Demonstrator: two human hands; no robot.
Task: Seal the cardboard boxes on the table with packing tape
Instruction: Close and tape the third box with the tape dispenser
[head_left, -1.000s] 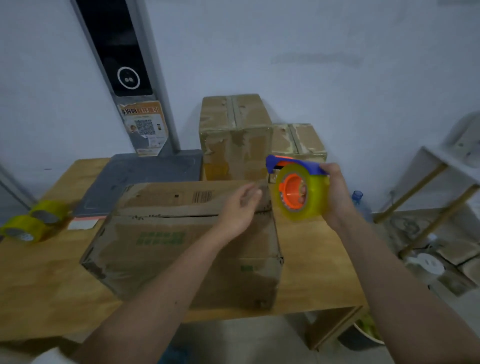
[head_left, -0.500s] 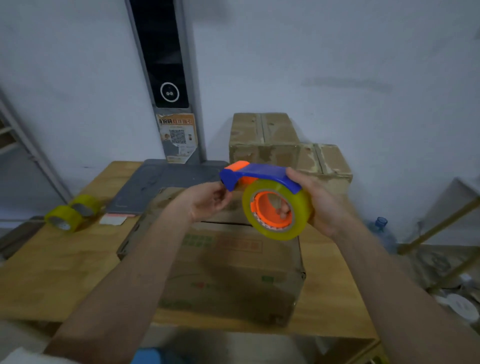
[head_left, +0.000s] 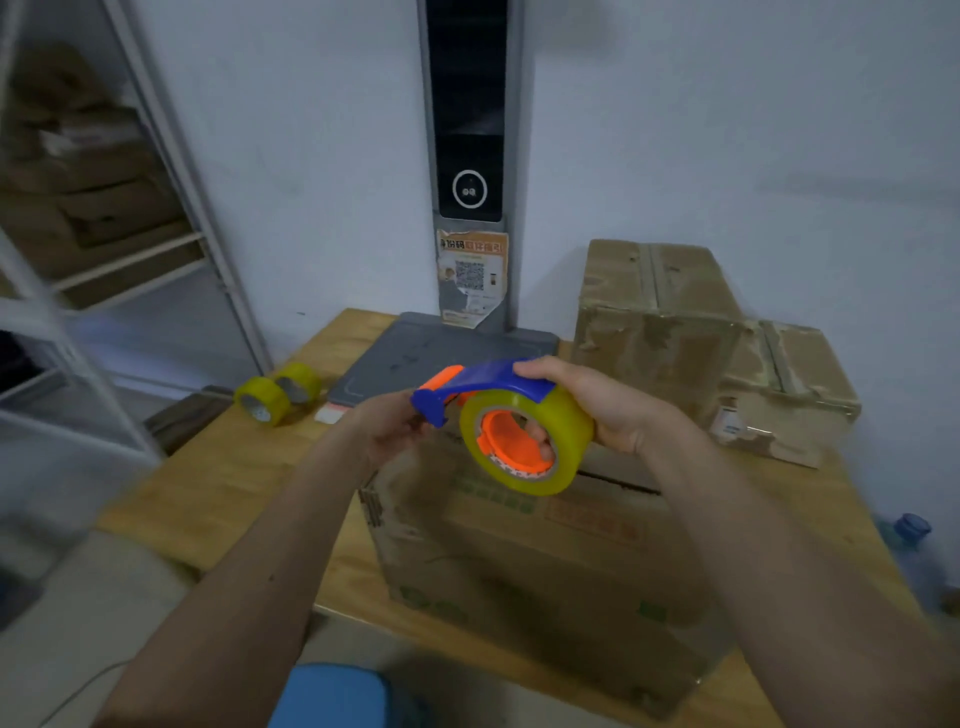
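Above table (head_left: 249, 483), tape dispenser (head_left: 519, 431) between both hands' fingers (head_left: 530, 368).

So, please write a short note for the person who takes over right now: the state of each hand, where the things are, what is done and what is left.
Right hand: holds the tape dispenser above the front box.
Left hand: fingers at the dispenser's blue front end, apparently pinching there; the grip itself is hidden.
Front box: flaps down, top seam shows a dark gap, no tape seen on it.
Two back boxes by the wall: tape already runs along their top seams.
Spare tape rolls lie at the table's left edge.
Left: tape the front box.
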